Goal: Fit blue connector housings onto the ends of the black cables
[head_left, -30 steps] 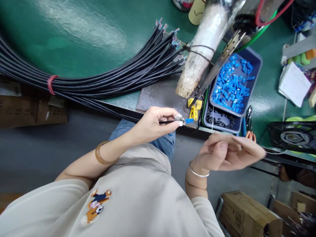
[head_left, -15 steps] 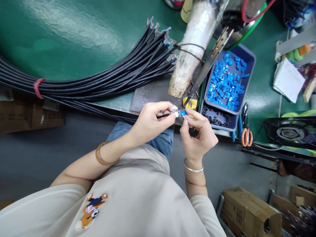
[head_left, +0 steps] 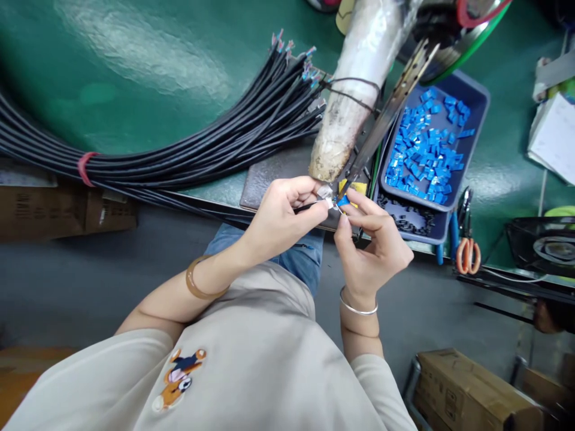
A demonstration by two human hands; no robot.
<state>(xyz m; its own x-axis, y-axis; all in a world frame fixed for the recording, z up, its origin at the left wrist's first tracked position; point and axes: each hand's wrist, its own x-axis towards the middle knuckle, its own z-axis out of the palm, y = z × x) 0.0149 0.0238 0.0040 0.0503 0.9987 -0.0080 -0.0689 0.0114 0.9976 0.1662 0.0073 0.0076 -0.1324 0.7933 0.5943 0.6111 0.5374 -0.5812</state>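
Note:
My left hand (head_left: 290,209) is closed around the end of a black cable (head_left: 307,206), with white wraps on its thumb and fingertip. At the stripped end of that cable sits a small blue connector (head_left: 344,201), partly covered by fingers. My right hand (head_left: 372,233) pinches a thin strand of solder wire (head_left: 339,209) between thumb and finger, with its other fingertips by the connector. Reaching down from above, a soldering iron (head_left: 381,126) has its tip at the connector's wire end. A yellow sponge (head_left: 358,190) lies just behind.
Several black cables (head_left: 202,146), tied with a red band (head_left: 84,169), lie on the green table (head_left: 148,114). A wrapped fume pipe (head_left: 344,102) hangs close above my hands. To the right stand a bin of blue connectors (head_left: 476,120), a tray of black parts (head_left: 404,215) and orange-handled pliers (head_left: 468,254).
The camera view has shifted, so the bench items appear displaced sideways. The connector and both hands now meet the soldering iron's tip, where before they were slightly below it.

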